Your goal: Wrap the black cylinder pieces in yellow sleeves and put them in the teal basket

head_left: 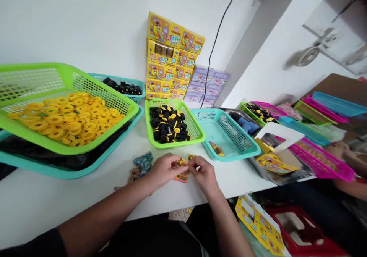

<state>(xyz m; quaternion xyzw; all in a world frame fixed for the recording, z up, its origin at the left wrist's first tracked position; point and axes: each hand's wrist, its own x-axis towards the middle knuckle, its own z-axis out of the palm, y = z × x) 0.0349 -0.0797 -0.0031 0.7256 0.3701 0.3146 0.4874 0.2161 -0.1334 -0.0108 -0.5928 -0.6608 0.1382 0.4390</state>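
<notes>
Pinching small yellow piece (182, 162) between left hand (163, 169) and right hand (204, 175) | long axis runs roughly left-right, both hands equally near | orange card (181, 177) below, lower middle of frame

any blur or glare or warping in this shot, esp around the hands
In the head view, the wide lens warps the edges: the green basket at left looks stretched and the white table edge bows. Light is soft and even, without hard glare. The small yellow piece between the left hand and right hand looks slightly soft; the fan upper right is blurred.
</notes>
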